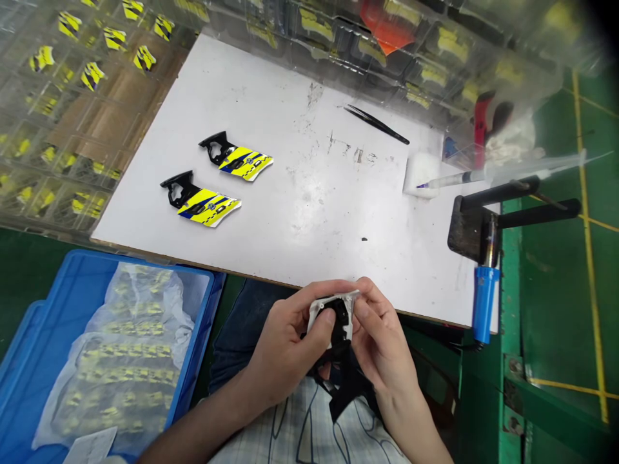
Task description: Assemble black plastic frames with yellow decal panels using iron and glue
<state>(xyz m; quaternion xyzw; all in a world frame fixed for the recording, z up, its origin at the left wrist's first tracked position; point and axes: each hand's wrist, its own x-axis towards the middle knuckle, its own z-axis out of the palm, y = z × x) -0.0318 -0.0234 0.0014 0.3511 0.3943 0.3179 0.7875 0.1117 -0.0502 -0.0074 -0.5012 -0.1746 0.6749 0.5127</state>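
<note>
Close to my body, past the near edge of the table, both hands hold one black-and-white plastic part [342, 381]. Its pale inner side faces up, and a black arm hangs below. My left hand [294, 341] is closed round it, thumb pressed on the black piece inside. My right hand [382, 341] pinches the right upper edge of the white shell. On the white table [300, 212] lie two like parts, an upper one [246, 162] and a lower one [209, 206], each with a black bracket and a yellow, blue and white patterned shell.
Black tweezers [377, 124] lie at the back. On the right are a white block [420, 174], a syringe [454, 179] and a blue-handled soldering iron [485, 303] on a black stand. Clear compartment trays [97, 122] border the table; a blue crate [203, 316] with bagged yellow parts stands lower left.
</note>
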